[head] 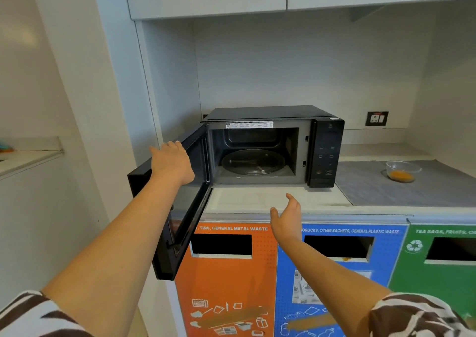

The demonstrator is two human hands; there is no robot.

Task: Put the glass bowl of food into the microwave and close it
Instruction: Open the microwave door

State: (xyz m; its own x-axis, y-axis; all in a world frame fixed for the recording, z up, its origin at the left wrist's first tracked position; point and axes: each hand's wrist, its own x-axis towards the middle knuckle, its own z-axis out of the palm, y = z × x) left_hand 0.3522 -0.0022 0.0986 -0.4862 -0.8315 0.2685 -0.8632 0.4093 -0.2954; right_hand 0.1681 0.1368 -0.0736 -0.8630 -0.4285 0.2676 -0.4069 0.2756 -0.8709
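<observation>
Standing open on the counter, the black microwave shows its bare glass turntable. Its door is swung wide, with the left hand laid over the top edge, fingers apparently curled behind it. Palm open and holding nothing, the right hand hovers before the counter. Well apart, the glass bowl of food sits on a grey mat.

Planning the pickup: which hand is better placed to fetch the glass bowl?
Right. The right hand is open, empty and nearer the glass bowl, right of the microwave. The left hand rests on the open door.
</observation>
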